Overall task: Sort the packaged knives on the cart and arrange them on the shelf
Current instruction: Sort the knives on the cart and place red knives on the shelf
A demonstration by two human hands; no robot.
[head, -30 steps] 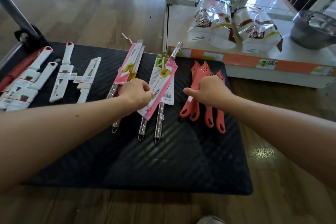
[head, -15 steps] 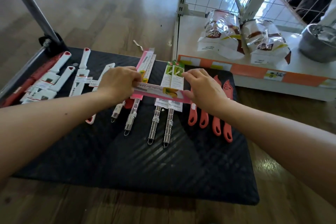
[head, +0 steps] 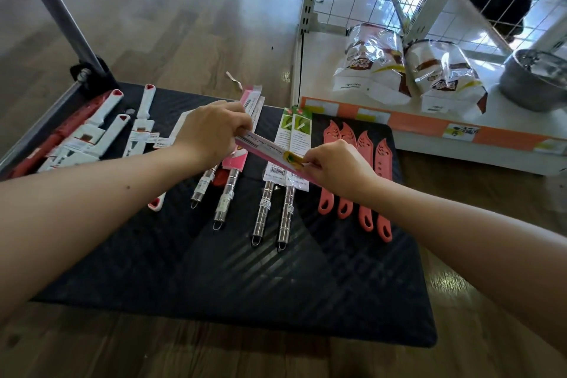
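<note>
Left hand, right hand hold knife above cart.

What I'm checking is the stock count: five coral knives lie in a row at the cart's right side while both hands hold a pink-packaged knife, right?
Not quite. The head view shows four coral knives, not five, in a row at the right side of the cart. The rest holds: the left hand and right hand both hold the pink-packaged knife.
</note>
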